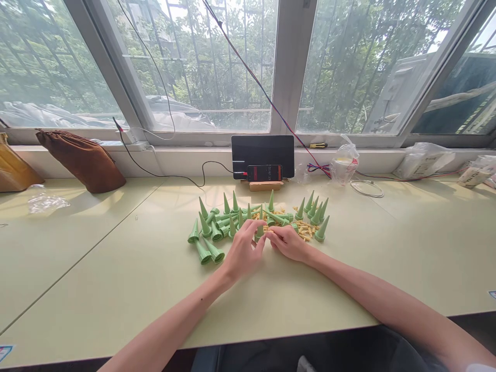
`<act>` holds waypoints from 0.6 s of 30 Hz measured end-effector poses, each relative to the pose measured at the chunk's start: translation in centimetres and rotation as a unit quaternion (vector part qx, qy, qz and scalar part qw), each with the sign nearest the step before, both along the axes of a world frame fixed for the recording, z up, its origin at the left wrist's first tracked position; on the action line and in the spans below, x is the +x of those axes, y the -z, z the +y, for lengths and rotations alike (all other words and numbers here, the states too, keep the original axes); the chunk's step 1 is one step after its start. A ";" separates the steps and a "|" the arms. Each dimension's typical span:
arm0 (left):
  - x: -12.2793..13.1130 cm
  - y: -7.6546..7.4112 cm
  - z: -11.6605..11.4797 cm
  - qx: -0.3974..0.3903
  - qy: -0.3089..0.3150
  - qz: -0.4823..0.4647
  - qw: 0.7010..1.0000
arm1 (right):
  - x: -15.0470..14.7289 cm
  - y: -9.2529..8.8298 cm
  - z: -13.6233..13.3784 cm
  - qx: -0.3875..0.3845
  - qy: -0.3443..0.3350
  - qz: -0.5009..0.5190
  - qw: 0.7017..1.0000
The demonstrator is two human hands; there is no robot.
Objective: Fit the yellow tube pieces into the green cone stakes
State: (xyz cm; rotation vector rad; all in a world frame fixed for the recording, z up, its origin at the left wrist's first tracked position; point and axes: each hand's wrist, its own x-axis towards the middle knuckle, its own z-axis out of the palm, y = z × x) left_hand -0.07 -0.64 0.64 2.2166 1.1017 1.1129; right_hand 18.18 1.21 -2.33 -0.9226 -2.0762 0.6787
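My left hand (pixel 243 245) curls its fingers round an upright green plastic cone spike (pixel 261 217) in the middle of the pile. Close beside it, my right hand (pixel 289 242) is closed in a pinch at a small yellow piece (pixel 267 228), mostly covered by the fingertips. More green cone spikes (pixel 203 253) lie or stand to the left of my left hand. Several others stand upright at the right, among them one green spike (pixel 322 230) with its tip up. Loose yellow pieces (pixel 308 230) are scattered between these and my right hand.
Behind the pile, a dark tablet (pixel 262 150) leans upright with a phone (pixel 265 172) on a small stand in front. A brown pouch (pixel 83 163) is at the back left. A bagged cup (pixel 344 165) and a coiled white cable (pixel 367 189) are at the back right.
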 end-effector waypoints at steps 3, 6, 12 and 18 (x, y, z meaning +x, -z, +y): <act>0.0 -0.1 0.0 -0.001 0.000 0.006 1.000 | 0.0 0.2 0.1 -0.007 0.004 -0.002 1.000; 0.0 -0.1 0.0 0.000 0.001 0.004 1.000 | 0.0 0.2 0.0 -0.008 0.008 0.003 1.000; 0.0 0.0 0.0 -0.004 0.005 -0.006 1.000 | -0.2 -0.3 -0.1 -0.005 -0.001 0.012 1.000; -0.1 -0.3 0.2 -0.149 0.000 -0.114 0.982 | -0.1 -0.2 -0.1 -0.009 0.000 0.004 1.000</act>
